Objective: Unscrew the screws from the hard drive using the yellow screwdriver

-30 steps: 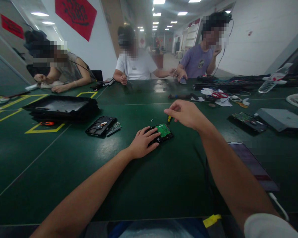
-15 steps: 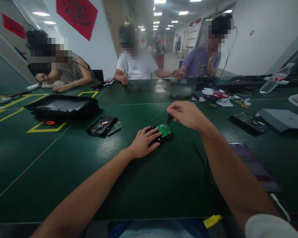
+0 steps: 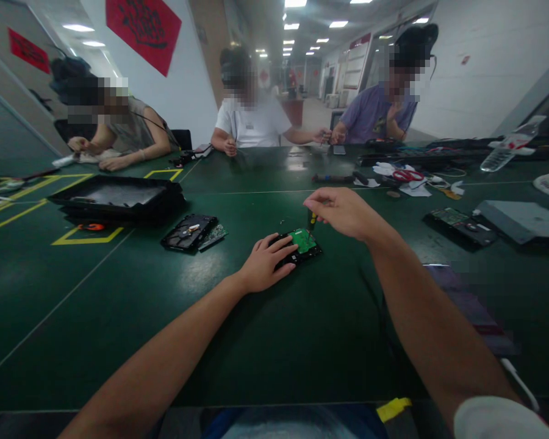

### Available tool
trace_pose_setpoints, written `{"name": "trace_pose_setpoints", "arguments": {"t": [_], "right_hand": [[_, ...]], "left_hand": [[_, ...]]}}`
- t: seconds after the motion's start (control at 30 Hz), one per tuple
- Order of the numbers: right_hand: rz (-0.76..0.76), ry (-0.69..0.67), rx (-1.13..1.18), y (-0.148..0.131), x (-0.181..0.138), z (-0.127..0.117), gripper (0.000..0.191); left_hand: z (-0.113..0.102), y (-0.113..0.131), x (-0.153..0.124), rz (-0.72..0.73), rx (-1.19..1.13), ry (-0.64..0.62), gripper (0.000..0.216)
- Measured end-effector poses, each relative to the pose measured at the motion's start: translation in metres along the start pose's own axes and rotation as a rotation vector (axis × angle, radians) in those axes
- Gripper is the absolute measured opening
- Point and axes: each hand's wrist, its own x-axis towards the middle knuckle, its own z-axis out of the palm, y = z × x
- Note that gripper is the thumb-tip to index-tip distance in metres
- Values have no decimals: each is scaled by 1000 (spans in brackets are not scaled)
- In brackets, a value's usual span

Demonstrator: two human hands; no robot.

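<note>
A black hard drive (image 3: pixel 302 249) with a green circuit board on top lies on the dark green table (image 3: pixel 119 305). My left hand (image 3: pixel 265 263) rests on its near left side, fingers spread flat and pressing it down. My right hand (image 3: pixel 343 211) hovers just above and behind the drive, fingers pinched round the handle of a small screwdriver (image 3: pixel 312 221) with a yellow band. The screwdriver points down at the far right corner of the circuit board.
A second opened drive (image 3: pixel 190 231) lies to the left, by a black tray (image 3: pixel 114 198). Another drive (image 3: pixel 457 221) and a grey box (image 3: pixel 521 218) sit at right. Scissors and papers (image 3: pixel 405 175) lie further back. Three people sit along the far edge. A phone (image 3: pixel 466 302) lies near my right forearm.
My right hand has turned slightly on the screwdriver, staying over the drive's corner. My left hand has kept its place on the drive.
</note>
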Motion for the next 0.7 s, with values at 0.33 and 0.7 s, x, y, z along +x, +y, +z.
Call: {"name": "trace_pose_setpoints", "arguments": {"t": [0.33,0.7], "right_hand": [[80,75,-113,-2,-2,-5,33],[49,-111,79,-9,-4,-3,28]], "left_hand": [[-4,3,0,-11,-16,-3,59],[-4,4,0,-8,-21,-3,59]]}}
